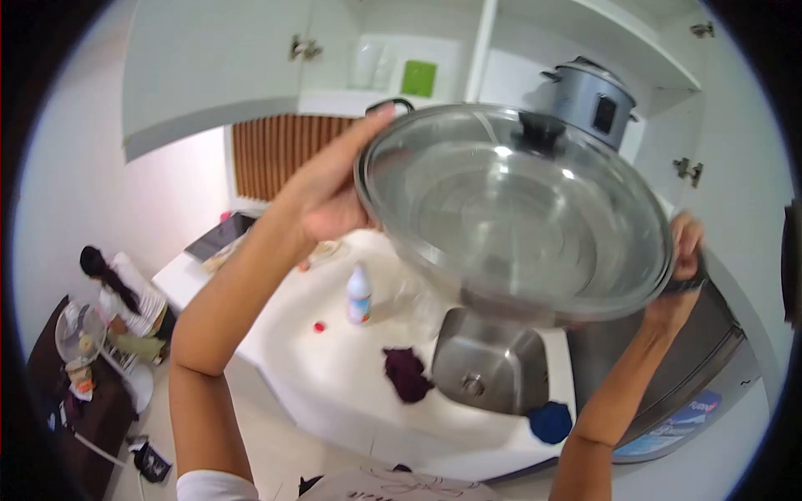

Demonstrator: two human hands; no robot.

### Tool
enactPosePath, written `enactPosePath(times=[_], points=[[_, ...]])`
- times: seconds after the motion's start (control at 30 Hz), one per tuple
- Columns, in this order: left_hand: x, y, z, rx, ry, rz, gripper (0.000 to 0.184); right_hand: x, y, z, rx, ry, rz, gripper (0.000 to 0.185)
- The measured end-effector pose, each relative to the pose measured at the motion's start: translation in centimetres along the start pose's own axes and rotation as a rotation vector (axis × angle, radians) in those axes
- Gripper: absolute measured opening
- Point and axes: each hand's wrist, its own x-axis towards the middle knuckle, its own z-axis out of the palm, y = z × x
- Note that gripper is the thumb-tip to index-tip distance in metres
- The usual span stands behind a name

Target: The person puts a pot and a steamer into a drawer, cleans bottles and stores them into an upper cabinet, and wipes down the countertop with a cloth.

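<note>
A wide, shiny metal pan point(501, 305) with a clear glass lid point(510, 217) is lifted in both hands, tilted, above the counter and in front of the wall cabinet. On the lid sits a black knob point(541, 129). My left hand point(338, 196) grips the pan's left side near a dark handle. At the opposite side, my right hand point(681, 259) is closed around the right edge by the other handle. Below the pan lie the steel sink point(489, 367), a dark maroon cloth point(406, 374) and a blue cloth point(550, 422).
A rice cooker point(589, 100) and a green box point(418, 78) stand in the open cabinet. On the white counter point(309, 359) are a white bottle point(359, 296) and a red cap point(319, 326). A person point(129, 292) is at the far left by a fan point(82, 332).
</note>
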Motion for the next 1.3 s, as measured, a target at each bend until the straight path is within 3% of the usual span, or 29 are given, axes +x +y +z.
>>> enactPosePath(times=[0.07,0.1,0.27,0.37,0.53,0.57,0.6,0.63,0.67,0.7,0.73,0.87,0.93,1.0,1.13,1.2,1.23,1.3], points=[[-4.3,-1.7,-5.3,-0.105,-0.008,-0.141,0.035,-5.4,1.2,3.3,-0.259,-0.064,-0.081,0.032],[-7.1,-2.3,-7.4,-0.091,0.033,-0.241,0.034,-8.1,1.9,4.4,-0.216,-0.038,-0.058,0.033],[-20.8,-4.2,-17.9,-0.072,0.260,-0.410,0.043,-19.2,1.7,15.3,-0.041,-0.162,0.231,0.023],[-29.8,-5.1,-24.6,-0.085,0.376,-0.496,0.053,-26.4,3.5,21.2,0.113,-0.157,0.497,0.029],[-44.3,-11.1,-33.7,-0.296,0.578,-0.286,0.059,-36.5,7.7,31.8,0.175,-0.244,1.006,0.042],[-46.8,-12.4,-35.2,-0.310,0.636,-0.260,0.059,-38.6,9.2,33.2,0.237,-0.309,1.021,0.041],[-49.4,-13.6,-36.9,-0.325,0.697,-0.239,0.060,-40.5,10.7,35.1,0.302,-0.386,1.005,0.028],[-51.7,-14.4,-38.1,-0.333,0.707,-0.260,0.060,-41.0,10.8,38.4,0.198,-0.319,1.226,0.045],[-53.8,-15.1,-39.3,-0.348,0.778,-0.212,0.059,-41.6,11.6,40.8,0.196,-0.411,1.371,0.037],[-55.8,-15.5,-40.3,-0.358,0.850,-0.162,0.059,-42.0,12.9,42.5,0.539,-0.320,1.533,0.030],[-57.6,-15.8,-41.3,-0.360,0.864,-0.178,0.059,-44.9,15.4,43.4,0.582,-0.366,1.591,0.040],[-63.0,-16.5,-44.6,-0.277,1.114,-0.076,0.061,-57.6,26.4,48.8,0.262,-0.612,1.671,0.049],[-64.3,-16.9,-47.3,-0.251,1.190,-0.059,0.060,-63.1,31.4,52.4,-0.052,-0.832,1.303,0.052],[-66.2,-17.8,-49.6,-0.230,1.264,-0.037,0.056,-70.4,37.8,55.2,-0.286,-1.043,1.082,0.055],[-68.0,-20.6,-57.4,-0.297,1.224,0.006,0.053,-76.6,44.4,60.9,-0.469,-1.162,1.049,0.062],[-68.3,-21.8,-61.2,-0.384,1.275,0.040,0.050,-80.3,46.4,63.3,-0.888,-1.307,1.028,0.069],[-68.6,-22.0,-63.0,-0.381,1.278,0.014,0.050,-81.0,45.7,64.5,-0.884,-1.307,1.055,0.069],[-68.5,-22.1,-68.5,-0.409,1.255,0.011,0.048,-79.6,44.6,67.7,-1.237,-1.110,1.051,0.073]])
